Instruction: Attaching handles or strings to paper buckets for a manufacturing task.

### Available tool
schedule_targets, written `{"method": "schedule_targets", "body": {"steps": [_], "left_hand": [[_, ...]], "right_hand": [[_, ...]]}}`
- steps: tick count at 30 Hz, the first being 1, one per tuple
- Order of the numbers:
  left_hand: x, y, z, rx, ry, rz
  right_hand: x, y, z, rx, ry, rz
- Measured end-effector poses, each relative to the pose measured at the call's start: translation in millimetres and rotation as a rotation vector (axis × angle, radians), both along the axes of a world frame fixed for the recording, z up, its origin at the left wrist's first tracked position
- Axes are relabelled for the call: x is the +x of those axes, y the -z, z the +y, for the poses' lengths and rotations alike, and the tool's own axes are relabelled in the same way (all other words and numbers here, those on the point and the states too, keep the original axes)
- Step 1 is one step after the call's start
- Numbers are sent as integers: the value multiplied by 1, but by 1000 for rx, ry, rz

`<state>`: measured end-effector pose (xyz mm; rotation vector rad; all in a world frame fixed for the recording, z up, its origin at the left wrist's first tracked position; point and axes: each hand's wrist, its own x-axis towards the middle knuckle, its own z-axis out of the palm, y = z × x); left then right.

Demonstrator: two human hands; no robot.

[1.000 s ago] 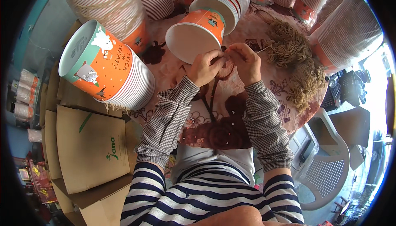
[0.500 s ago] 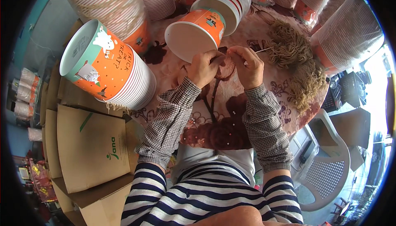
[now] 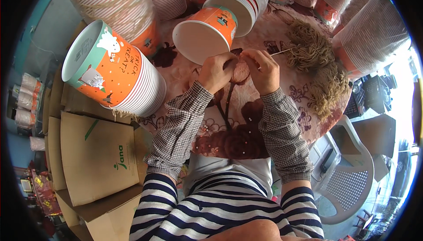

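Note:
Both my hands meet over the middle of the table, fingertips pinched close together. My left hand (image 3: 217, 73) is closed, and what its fingers pinch is hidden. My right hand (image 3: 265, 73) is closed with a thin pale strand (image 3: 278, 52) sticking out past its fingers to the right. Just beyond my left hand, an orange paper bucket (image 3: 225, 23) with a white inside lies on its side, mouth toward me. Behind it lies a nested row of white-rimmed buckets (image 3: 252, 3). Brown twine bundles (image 3: 310, 47) lie to the right of my right hand.
A tilted stack of orange and green paper buckets (image 3: 115, 69) stands at the left. Plastic-wrapped bucket stacks (image 3: 372, 34) line the table's far and right sides. The floral tablecloth (image 3: 231, 139) covers the round table. Cardboard boxes (image 3: 97, 153) are at lower left, a plastic chair (image 3: 352, 188) at lower right.
The orange bucket lying on its side has shifted slightly left and away from me. Both hands have moved a little to the left, still pinched together.

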<state>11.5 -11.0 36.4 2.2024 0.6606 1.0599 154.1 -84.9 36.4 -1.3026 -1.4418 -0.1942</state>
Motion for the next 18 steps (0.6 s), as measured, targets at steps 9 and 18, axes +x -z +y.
{"method": "schedule_targets", "body": {"steps": [9, 18], "left_hand": [[0, 6, 8, -380, 133, -216], [1, 4, 6, -348, 132, -236]], "right_hand": [[19, 10, 12, -38, -139, 556], [13, -3, -3, -389, -389, 743]]}}
